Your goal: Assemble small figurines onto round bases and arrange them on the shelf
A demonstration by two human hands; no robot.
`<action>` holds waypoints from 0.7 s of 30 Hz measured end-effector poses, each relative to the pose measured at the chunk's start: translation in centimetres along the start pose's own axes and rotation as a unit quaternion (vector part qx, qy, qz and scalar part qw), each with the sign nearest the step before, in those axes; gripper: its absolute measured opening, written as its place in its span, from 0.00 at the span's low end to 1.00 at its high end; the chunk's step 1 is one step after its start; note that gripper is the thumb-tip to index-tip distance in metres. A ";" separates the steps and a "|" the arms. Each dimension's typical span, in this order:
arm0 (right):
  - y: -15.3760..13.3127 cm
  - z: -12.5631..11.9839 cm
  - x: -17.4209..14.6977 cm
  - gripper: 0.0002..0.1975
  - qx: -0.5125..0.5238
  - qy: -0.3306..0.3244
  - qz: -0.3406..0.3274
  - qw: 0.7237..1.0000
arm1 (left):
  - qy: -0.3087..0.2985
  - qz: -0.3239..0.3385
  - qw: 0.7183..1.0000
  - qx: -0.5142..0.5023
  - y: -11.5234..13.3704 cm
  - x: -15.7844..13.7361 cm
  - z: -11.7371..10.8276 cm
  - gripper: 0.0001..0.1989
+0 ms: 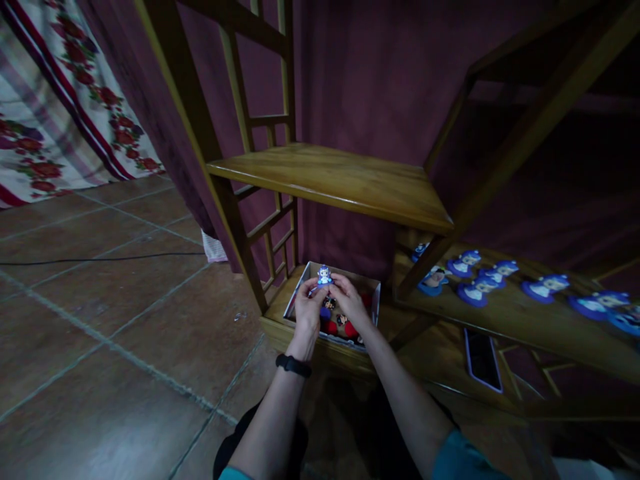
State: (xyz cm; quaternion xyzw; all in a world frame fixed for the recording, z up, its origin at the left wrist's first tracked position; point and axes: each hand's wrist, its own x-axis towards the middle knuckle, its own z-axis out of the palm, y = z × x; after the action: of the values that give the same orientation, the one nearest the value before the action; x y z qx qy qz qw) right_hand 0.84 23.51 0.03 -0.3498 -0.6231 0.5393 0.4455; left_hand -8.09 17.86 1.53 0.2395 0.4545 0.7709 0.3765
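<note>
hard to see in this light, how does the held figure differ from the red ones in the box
The held figure is blue-purple and white, while the red figures show red and black. The held figure is gripped by the left hand and right hand; the red figures lie in the box, partly hidden. Both kinds are small toy figures.
</note>
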 end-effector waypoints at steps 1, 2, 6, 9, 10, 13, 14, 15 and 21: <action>0.0 0.1 0.0 0.15 0.007 0.001 -0.001 1.000 | -0.001 0.005 1.000 0.004 0.0 0.0 0.0 0.18; -0.1 0.1 0.0 0.15 0.012 0.000 -0.001 1.000 | -0.003 0.008 1.000 0.008 -0.1 0.0 0.1 0.17; -0.3 0.1 0.0 0.14 0.010 -0.006 0.003 1.000 | -0.002 0.024 0.999 0.026 -0.1 0.1 0.0 0.17; -0.4 0.1 -0.1 0.14 -0.007 -0.005 0.008 1.000 | 0.003 0.031 0.999 0.038 -0.1 0.2 0.0 0.17; -0.4 0.2 -0.2 0.14 -0.013 -0.004 0.009 1.000 | 0.003 0.030 0.999 0.041 -0.1 0.2 -0.1 0.17; -0.4 0.1 -0.4 0.14 -0.034 -0.001 0.004 0.999 | -0.003 0.022 0.999 0.042 -0.2 0.2 -0.2 0.18; -0.4 0.1 -0.4 0.15 -0.041 -0.002 0.001 0.999 | -0.004 0.021 0.999 0.041 -0.2 0.2 -0.2 0.18; -0.4 0.1 -0.5 0.15 -0.046 -0.002 -0.001 0.999 | -0.004 0.021 0.999 0.039 -0.2 0.1 -0.3 0.18; 0.0 0.4 -0.4 0.16 -0.028 0.004 0.014 0.999 | -0.026 -0.036 0.998 -0.052 0.1 -0.2 -0.3 0.15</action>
State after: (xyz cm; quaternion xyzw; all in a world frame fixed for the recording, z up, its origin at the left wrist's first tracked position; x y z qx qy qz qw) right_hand 0.64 23.00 0.00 -0.3733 -0.6312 0.5265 0.4302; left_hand -8.24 17.52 1.50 0.2232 0.4125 0.7728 0.4275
